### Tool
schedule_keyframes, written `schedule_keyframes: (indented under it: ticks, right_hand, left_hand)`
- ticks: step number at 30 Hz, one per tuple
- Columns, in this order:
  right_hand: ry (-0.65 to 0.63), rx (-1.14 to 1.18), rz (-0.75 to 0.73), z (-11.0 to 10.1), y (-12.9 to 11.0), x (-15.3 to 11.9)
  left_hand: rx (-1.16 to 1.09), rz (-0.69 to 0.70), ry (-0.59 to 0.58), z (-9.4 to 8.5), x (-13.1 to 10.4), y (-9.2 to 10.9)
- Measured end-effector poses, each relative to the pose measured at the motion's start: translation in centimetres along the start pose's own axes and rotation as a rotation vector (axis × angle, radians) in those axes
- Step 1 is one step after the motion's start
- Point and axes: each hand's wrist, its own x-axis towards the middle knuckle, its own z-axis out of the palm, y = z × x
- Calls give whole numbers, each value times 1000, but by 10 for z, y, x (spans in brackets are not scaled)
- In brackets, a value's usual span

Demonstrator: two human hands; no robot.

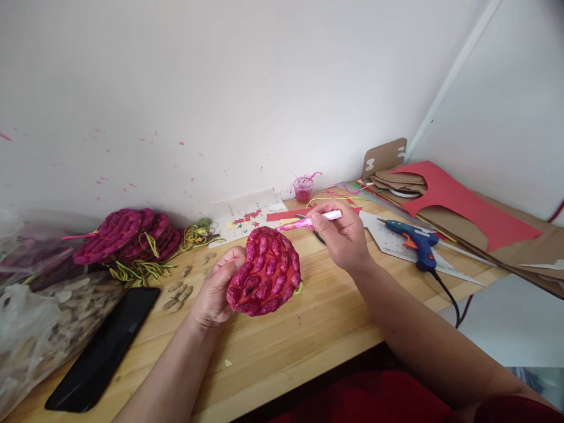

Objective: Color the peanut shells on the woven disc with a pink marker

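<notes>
A round red disc (pixel 265 271) covered with magenta-painted peanuts is held up above the table, its decorated face toward me. My left hand (pixel 219 286) grips its left edge, thumb in front, with a thin pink strand by the fingers. My right hand (pixel 341 235) is closed around a white-handled brush (pixel 328 216), whose pink-stained end points left, just above the disc's upper right edge. Whether the tip touches the disc I cannot tell. A bit of yellow-green yarn shows at the disc's lower right edge.
Stacked magenta discs (pixel 118 235), a bag of peanuts (pixel 57 329), a black phone (pixel 103 349) and loose peanuts (pixel 178 296) lie left. A cup of pink paint (pixel 302 190) stands by the wall. A blue glue gun (pixel 416 241), red paper (pixel 476 205) and cardboard (pixel 384 157) are right.
</notes>
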Motion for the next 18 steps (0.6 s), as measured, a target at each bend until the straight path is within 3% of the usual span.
schedule_keyframes:
  ticks: [11,18]
  right_hand:
    - [14,-17,9,-1,2,-1]
    - [32,-119,97,0,3,1]
  left_hand:
    - [49,70,-33,1,2,-2]
    - [414,291,-95,-5,4,-7]
